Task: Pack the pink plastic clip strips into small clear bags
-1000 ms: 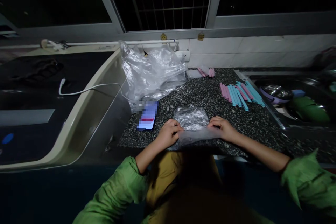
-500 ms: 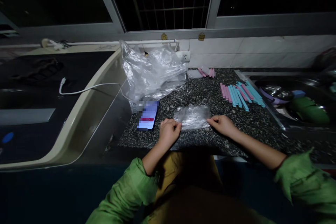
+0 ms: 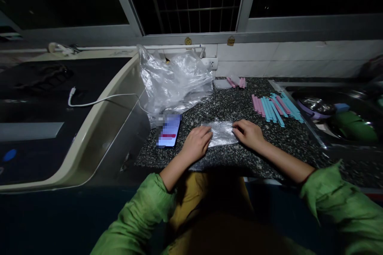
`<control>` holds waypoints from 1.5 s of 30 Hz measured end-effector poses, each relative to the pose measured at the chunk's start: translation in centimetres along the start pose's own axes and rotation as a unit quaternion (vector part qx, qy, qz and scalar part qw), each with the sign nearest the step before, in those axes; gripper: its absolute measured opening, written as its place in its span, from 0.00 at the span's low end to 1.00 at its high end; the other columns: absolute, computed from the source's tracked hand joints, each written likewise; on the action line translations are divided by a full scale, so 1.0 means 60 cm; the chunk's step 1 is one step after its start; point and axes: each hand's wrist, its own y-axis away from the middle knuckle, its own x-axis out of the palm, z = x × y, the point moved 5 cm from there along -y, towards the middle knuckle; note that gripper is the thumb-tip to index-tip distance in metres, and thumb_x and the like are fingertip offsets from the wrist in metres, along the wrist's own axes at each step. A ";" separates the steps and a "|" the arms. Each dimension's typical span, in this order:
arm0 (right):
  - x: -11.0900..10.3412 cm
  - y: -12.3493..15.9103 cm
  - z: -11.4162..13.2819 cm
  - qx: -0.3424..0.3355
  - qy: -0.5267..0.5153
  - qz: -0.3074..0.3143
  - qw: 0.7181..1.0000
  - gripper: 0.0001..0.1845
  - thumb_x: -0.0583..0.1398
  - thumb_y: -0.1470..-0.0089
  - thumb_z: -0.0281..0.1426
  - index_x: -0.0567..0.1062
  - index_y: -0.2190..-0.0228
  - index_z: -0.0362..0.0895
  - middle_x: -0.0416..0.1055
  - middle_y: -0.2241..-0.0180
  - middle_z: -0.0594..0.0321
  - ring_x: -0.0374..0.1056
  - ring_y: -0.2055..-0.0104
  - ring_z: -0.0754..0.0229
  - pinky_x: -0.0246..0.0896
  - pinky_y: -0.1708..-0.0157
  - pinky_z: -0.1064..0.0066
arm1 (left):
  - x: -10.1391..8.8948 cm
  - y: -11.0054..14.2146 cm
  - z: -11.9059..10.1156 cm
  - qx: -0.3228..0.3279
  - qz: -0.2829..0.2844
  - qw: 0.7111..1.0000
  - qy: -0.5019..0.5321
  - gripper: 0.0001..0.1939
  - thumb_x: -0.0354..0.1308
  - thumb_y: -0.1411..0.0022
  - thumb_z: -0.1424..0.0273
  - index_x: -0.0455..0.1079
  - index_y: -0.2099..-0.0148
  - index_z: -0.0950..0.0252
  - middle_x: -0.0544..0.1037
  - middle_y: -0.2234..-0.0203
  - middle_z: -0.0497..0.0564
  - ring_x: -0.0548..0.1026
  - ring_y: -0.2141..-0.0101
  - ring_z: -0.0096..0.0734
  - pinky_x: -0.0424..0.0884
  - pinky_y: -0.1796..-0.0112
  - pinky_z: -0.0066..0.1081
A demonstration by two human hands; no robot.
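Observation:
A small clear plastic bag [image 3: 223, 134] lies flat and crinkled on the speckled countertop in front of me. My left hand [image 3: 197, 142] rests over its left end, with the fingers stretched forward onto the plastic and covering that edge. On the opposite end, the fingers of my right hand [image 3: 248, 133] touch the upper right corner, curved, with a gap between thumb and forefinger. Left of my left hand lies a phone [image 3: 169, 132] with its screen lit and partly blurred out.
A large crumpled plastic bag [image 3: 176, 81] stands behind the phone, beside a cream-edged appliance [image 3: 119, 115]. Pink and blue strips [image 3: 271, 108] lie to the right, near the sink [image 3: 317, 139]. More pink strips [image 3: 241, 82] sit by the wall. A white cable [image 3: 101, 99] crosses the appliance.
Both hands have slid inward and forward over the small plastic bag. Their earlier pinch at its lower corners has loosened, and the fingers now spread across its ends.

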 end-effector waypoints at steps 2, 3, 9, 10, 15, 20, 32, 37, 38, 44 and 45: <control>0.017 -0.002 0.008 -0.060 0.042 0.015 0.997 0.11 0.53 0.46 0.33 0.74 0.66 0.43 0.73 0.68 0.58 0.66 0.65 0.58 0.55 0.65 0.70 | 0.015 -0.006 0.011 -0.008 0.045 0.999 -0.009 0.14 0.47 0.38 0.70 0.68 0.53 0.65 0.71 0.51 0.56 0.68 0.51 0.39 0.62 0.50 0.40; 0.026 -0.003 0.009 -0.078 0.062 0.023 0.995 0.11 0.53 0.45 0.33 0.74 0.66 0.43 0.72 0.69 0.58 0.65 0.65 0.58 0.55 0.65 0.69 | 0.022 -0.005 0.017 -0.024 0.062 0.998 -0.011 0.14 0.47 0.38 0.70 0.68 0.53 0.66 0.71 0.51 0.57 0.68 0.51 0.39 0.63 0.51 0.41; 0.036 -0.025 -0.005 -0.118 0.128 0.030 0.984 0.12 0.53 0.44 0.32 0.75 0.67 0.42 0.72 0.70 0.56 0.63 0.66 0.57 0.51 0.66 0.68 | 0.025 0.021 0.017 -0.087 0.076 0.993 -0.017 0.16 0.48 0.39 0.65 0.67 0.51 0.66 0.72 0.52 0.58 0.69 0.52 0.40 0.64 0.52 0.40; 0.029 -0.028 -0.004 -0.114 0.128 0.018 0.985 0.12 0.53 0.44 0.32 0.75 0.68 0.42 0.71 0.70 0.56 0.62 0.66 0.57 0.50 0.66 0.68 | 0.021 0.026 0.012 -0.091 0.071 0.993 -0.021 0.17 0.48 0.39 0.64 0.67 0.50 0.66 0.72 0.53 0.58 0.69 0.53 0.40 0.64 0.53 0.41; 0.008 -0.012 0.040 -0.136 0.104 -0.009 0.985 0.12 0.52 0.44 0.33 0.73 0.71 0.42 0.70 0.72 0.58 0.61 0.67 0.59 0.48 0.66 0.69 | 0.007 0.047 -0.018 -0.063 0.073 0.994 -0.048 0.21 0.50 0.40 0.60 0.64 0.48 0.65 0.70 0.52 0.59 0.69 0.56 0.41 0.64 0.56 0.40; 0.041 0.006 0.071 -0.185 0.108 0.056 0.975 0.11 0.54 0.45 0.33 0.72 0.73 0.41 0.70 0.74 0.59 0.59 0.69 0.59 0.47 0.68 0.68 | 0.009 0.068 -0.052 -0.075 0.100 0.991 -0.058 0.23 0.54 0.43 0.58 0.65 0.49 0.66 0.72 0.57 0.58 0.68 0.59 0.42 0.62 0.57 0.42; 0.032 -0.001 0.049 -0.235 -0.012 0.063 0.970 0.13 0.52 0.43 0.34 0.73 0.72 0.43 0.70 0.72 0.58 0.60 0.68 0.60 0.53 0.67 0.69 | -0.001 0.070 -0.046 0.033 0.109 0.989 0.094 0.30 0.55 0.46 0.54 0.59 0.45 0.62 0.65 0.48 0.59 0.63 0.50 0.44 0.59 0.52 0.42; 0.039 0.012 0.057 -0.240 -0.030 0.070 0.968 0.13 0.52 0.43 0.34 0.73 0.73 0.43 0.69 0.73 0.59 0.60 0.68 0.61 0.55 0.67 0.70 | 0.022 0.079 -0.073 0.070 0.152 0.982 0.086 0.32 0.57 0.50 0.51 0.60 0.47 0.62 0.68 0.52 0.57 0.66 0.55 0.42 0.60 0.54 0.40; 0.039 0.015 0.059 -0.242 -0.036 0.071 0.967 0.13 0.52 0.43 0.34 0.73 0.72 0.43 0.69 0.73 0.59 0.60 0.68 0.61 0.55 0.67 0.70 | 0.028 0.082 -0.081 0.065 0.163 0.982 0.067 0.29 0.57 0.49 0.53 0.61 0.48 0.62 0.69 0.55 0.56 0.67 0.58 0.40 0.61 0.56 0.39; 0.022 0.038 0.059 -0.243 -0.098 0.068 0.963 0.11 0.52 0.43 0.33 0.73 0.69 0.43 0.71 0.71 0.59 0.63 0.67 0.61 0.58 0.66 0.69 | 0.034 0.096 -0.082 -0.001 0.151 0.986 0.073 0.07 0.48 0.39 0.71 0.66 0.67 0.62 0.71 0.72 0.49 0.67 0.68 0.31 0.61 0.65 0.33; 0.018 0.043 0.056 -0.244 -0.099 0.066 0.962 0.11 0.52 0.43 0.33 0.73 0.68 0.44 0.71 0.71 0.59 0.63 0.67 0.61 0.58 0.66 0.69 | 0.029 0.097 -0.076 -0.020 0.139 0.986 0.094 0.08 0.47 0.39 0.71 0.66 0.68 0.63 0.72 0.72 0.49 0.67 0.68 0.30 0.61 0.65 0.32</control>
